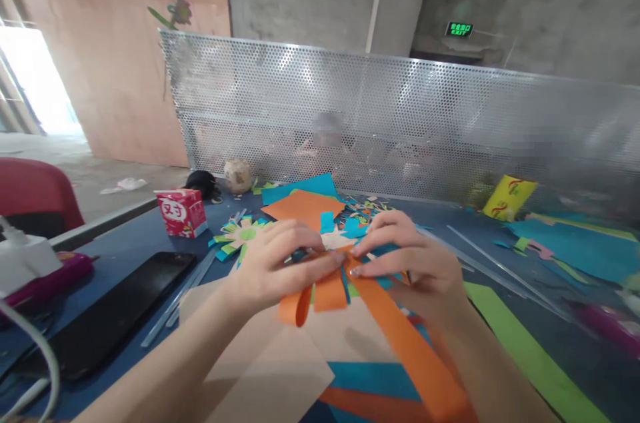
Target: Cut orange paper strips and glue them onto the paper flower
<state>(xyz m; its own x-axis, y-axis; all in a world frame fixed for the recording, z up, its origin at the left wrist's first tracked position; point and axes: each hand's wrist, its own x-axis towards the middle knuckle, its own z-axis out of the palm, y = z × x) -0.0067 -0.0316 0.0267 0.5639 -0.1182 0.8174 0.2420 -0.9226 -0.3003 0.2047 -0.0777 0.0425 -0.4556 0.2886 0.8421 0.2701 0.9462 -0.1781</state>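
Note:
Both hands meet above the blue table (125,236), pinching a long orange paper strip (400,336). My left hand (275,263) has its fingers pressed together on the folded, looped end of the strip. My right hand (410,263) pinches the same strip where it bends, with bits of blue and green paper showing between the fingers. The strip's free end runs down toward the lower right. Beige paper sheets (280,370) lie under the hands.
A black phone (120,310) and thin clear sticks lie at the left. A red carton (181,211), a green and beige paper flower (240,236), orange and blue sheets (303,204) and scraps lie behind. A green strip (525,350) lies right. A perforated metal screen (400,123) bounds the table.

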